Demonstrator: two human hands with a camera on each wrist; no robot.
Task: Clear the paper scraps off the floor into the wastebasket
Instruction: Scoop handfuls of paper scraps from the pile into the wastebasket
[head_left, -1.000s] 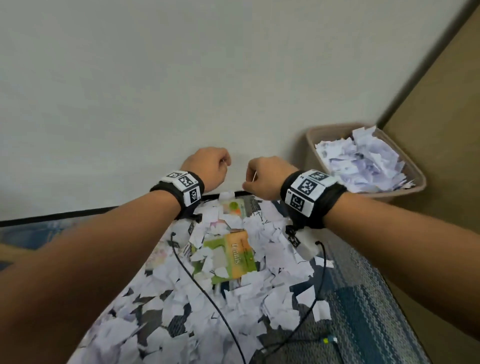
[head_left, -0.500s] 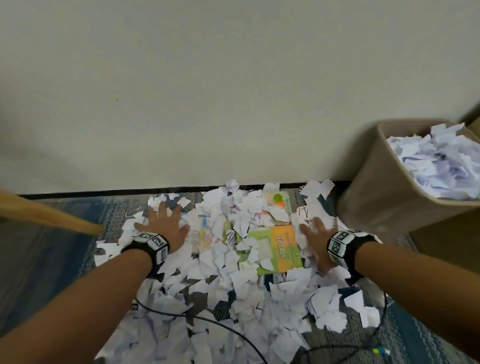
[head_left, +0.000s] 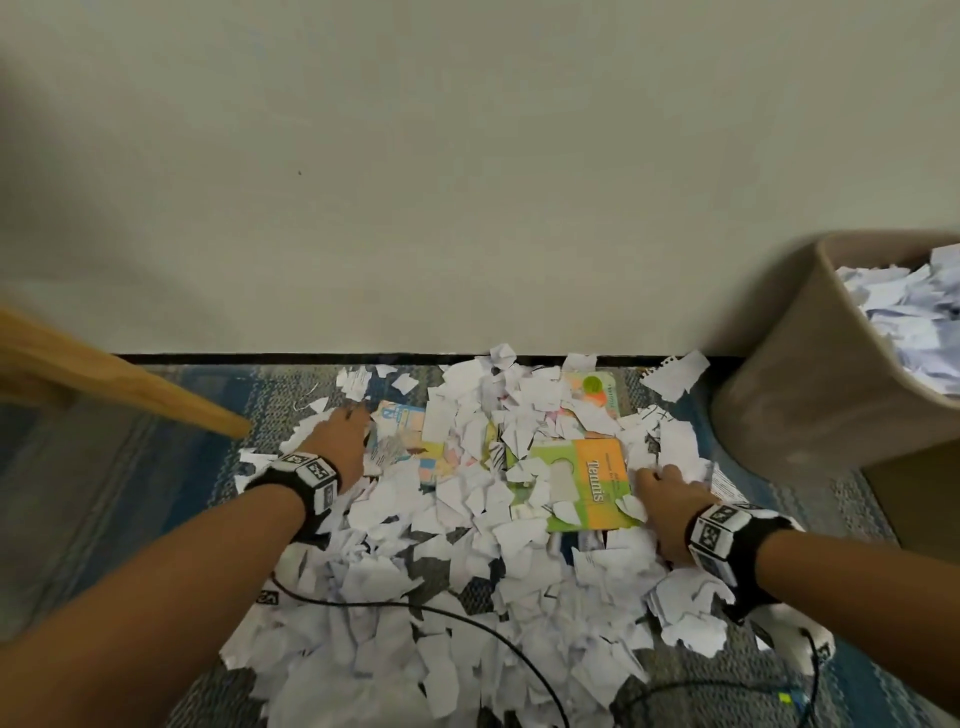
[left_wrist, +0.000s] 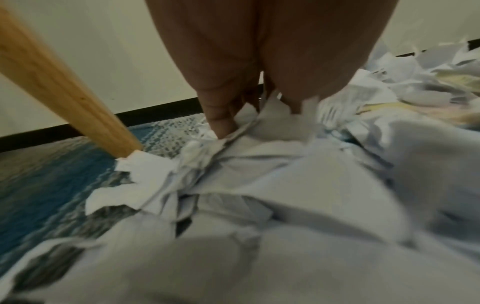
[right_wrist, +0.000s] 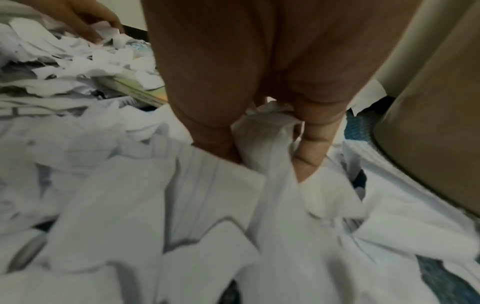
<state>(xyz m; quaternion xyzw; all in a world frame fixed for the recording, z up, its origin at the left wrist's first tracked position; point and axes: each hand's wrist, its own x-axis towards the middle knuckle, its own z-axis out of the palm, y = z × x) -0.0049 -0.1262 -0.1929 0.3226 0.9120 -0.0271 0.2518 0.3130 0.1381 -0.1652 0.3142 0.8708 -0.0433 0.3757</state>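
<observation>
White paper scraps (head_left: 467, 571) lie in a thick pile on the blue-grey carpet below the wall. My left hand (head_left: 345, 434) is at the pile's far left edge, its fingers (left_wrist: 221, 123) dug down and curled into the scraps (left_wrist: 272, 127). At the pile's right side my right hand (head_left: 662, 486) has thumb and fingers (right_wrist: 310, 156) closed round a wad of scraps (right_wrist: 265, 139). The tan wastebasket (head_left: 779, 374) stands at the right, about a hand's length from my right hand, with scraps heaped inside it (head_left: 909, 322). Its wall (right_wrist: 428, 123) rises just right of my right hand.
A green-and-orange "Tennis" booklet (head_left: 587, 483) and other coloured printed sheets (head_left: 405, 431) lie half buried in the pile. A slanted wooden leg (head_left: 135, 387) meets the carpet left of my left hand. Black cables (head_left: 467, 618) run over the near scraps. The wall's black baseboard (head_left: 260, 358) bounds the far side.
Both hands dropped from fists held up by the wall onto the pile, lay flat with fingers spread, and now curl into the scraps.
</observation>
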